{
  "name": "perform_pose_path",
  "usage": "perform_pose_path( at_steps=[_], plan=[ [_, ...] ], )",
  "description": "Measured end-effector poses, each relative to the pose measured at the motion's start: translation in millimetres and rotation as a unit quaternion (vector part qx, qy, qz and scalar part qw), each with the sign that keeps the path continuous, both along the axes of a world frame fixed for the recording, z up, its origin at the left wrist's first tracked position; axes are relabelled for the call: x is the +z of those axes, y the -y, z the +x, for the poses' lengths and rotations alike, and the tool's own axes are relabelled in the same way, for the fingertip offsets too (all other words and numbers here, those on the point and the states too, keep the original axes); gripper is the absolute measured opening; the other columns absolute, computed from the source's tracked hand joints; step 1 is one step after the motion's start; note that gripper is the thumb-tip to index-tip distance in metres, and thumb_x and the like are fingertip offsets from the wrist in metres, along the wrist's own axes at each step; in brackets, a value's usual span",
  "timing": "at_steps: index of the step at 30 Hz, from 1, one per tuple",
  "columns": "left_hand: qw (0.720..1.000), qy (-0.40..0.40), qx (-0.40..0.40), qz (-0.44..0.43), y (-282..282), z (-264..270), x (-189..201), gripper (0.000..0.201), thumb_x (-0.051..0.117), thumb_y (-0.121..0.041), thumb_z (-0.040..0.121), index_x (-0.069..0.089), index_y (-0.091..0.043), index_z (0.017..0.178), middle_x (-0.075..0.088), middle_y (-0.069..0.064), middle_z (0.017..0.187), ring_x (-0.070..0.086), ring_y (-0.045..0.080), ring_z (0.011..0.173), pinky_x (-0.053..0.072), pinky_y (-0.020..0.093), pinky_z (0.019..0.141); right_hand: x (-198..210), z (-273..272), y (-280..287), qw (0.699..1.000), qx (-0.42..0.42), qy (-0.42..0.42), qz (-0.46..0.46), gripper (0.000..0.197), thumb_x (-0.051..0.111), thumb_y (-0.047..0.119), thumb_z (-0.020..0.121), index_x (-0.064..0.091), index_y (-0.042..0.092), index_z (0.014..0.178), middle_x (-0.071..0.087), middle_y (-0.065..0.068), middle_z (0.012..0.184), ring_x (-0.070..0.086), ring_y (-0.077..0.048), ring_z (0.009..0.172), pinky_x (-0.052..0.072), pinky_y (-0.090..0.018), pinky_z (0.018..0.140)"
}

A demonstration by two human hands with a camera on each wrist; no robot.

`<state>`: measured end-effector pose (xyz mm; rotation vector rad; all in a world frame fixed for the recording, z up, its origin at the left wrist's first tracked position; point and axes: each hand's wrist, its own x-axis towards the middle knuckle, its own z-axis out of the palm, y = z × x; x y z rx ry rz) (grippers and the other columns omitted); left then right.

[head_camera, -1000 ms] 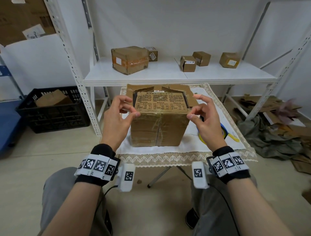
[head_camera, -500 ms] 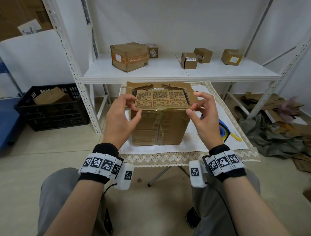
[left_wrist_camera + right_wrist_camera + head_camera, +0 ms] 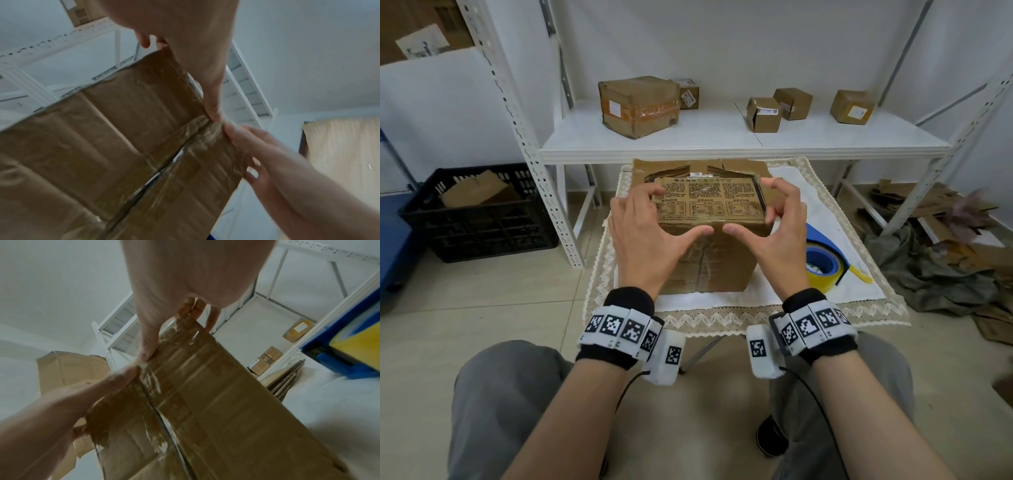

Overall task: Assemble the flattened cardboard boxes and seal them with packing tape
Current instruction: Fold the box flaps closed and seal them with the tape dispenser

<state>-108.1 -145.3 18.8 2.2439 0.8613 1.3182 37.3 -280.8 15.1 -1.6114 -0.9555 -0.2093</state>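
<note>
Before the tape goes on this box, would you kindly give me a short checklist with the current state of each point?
1. Cardboard box stands on the table: ok.
2. Near top flap held down: left hand and right hand both have a grip on it, thumbs on the front top edge: ok.
3. Rear flaps folded shut: not ok, they stand up behind the near flap.
4. Tape dispenser within reach, on the table to the right of the box: ok.
5. A hand free to take the tape: not ok, both are on the box.
6. Bottom seam sealed: cannot tell.
</note>
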Motion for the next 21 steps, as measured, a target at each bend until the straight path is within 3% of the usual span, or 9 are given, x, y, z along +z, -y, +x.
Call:
perform_pose_path(
  at_steps=[2, 5, 8, 15, 18, 21],
  plan=[
    [0.999, 0.019, -0.027, -0.032, -4.4, -3.5, -0.3, 0.081, 0.089, -0.060, 0.061, 0.054, -0.019, 0.121, 0.051, -0.006, 0.092, 0.036, 0.009, 0.096, 0.034, 0.027, 0.079, 0.3, 4.2, 3.1, 0.999, 0.023, -0.031, 0.021, 0.069, 0.089, 0.027, 0.076, 0.050, 0.030, 0.132, 0.045, 0.002, 0.088, 0.049, -0.021, 0.088, 0.044, -0.025, 0.092],
    [0.996, 0.042, -0.062, -0.057, -9.4, -8.9, 0.0, 0.069, 0.091, -0.048, 0.066, 0.054, -0.021, 0.118, 0.050, -0.007, 0.083, 0.039, 0.010, 0.090, 0.031, 0.013, 0.075, 1.5, 10.0, 6.2, 0.996, 0.054, -0.061, 0.042, 0.063, 0.085, 0.013, 0.080, 0.051, 0.020, 0.133, 0.046, 0.000, 0.080, 0.053, -0.021, 0.083, 0.050, -0.039, 0.099],
    [0.992, 0.059, -0.083, -0.074, -13.0, -13.3, 0.8, 0.059, 0.091, -0.040, 0.069, 0.057, -0.023, 0.115, 0.051, -0.015, 0.081, 0.043, 0.009, 0.088, 0.032, 0.014, 0.075, 3.3, 12.5, 7.8, 0.994, 0.068, -0.075, 0.048, 0.059, 0.082, 0.006, 0.082, 0.052, 0.016, 0.131, 0.048, 0.000, 0.078, 0.054, -0.011, 0.080, 0.052, -0.033, 0.098],
    [0.981, 0.084, -0.136, -0.110, -22.4, -25.6, -1.1, 0.020, 0.084, -0.031, 0.080, 0.071, -0.024, 0.093, 0.064, -0.015, 0.086, 0.055, 0.008, 0.089, 0.048, 0.033, 0.082, 4.5, 17.8, 12.9, 0.989, 0.097, -0.098, 0.051, 0.049, 0.076, 0.003, 0.088, 0.051, 0.015, 0.128, 0.052, -0.011, 0.082, 0.057, -0.014, 0.084, 0.052, -0.030, 0.093],
    [0.973, 0.100, -0.147, -0.147, -23.7, -26.5, 1.1, 0.010, 0.082, -0.028, 0.083, 0.073, -0.023, 0.085, 0.067, -0.011, 0.086, 0.059, 0.009, 0.085, 0.051, 0.030, 0.079, 6.3, 22.0, 14.9, 0.987, 0.111, -0.108, 0.035, 0.041, 0.073, 0.006, 0.092, 0.054, 0.010, 0.127, 0.054, -0.004, 0.080, 0.057, -0.013, 0.084, 0.050, -0.026, 0.087],
    [0.965, 0.125, -0.144, -0.179, -21.6, -24.0, 3.1, 0.010, 0.083, -0.025, 0.083, 0.074, -0.021, 0.083, 0.067, -0.014, 0.082, 0.059, 0.006, 0.080, 0.050, 0.025, 0.078, 8.3, 24.2, 15.2, 0.986, 0.107, -0.122, 0.031, 0.037, 0.073, 0.010, 0.093, 0.055, 0.011, 0.126, 0.056, 0.002, 0.078, 0.059, -0.012, 0.084, 0.052, -0.029, 0.089]
  ],
)
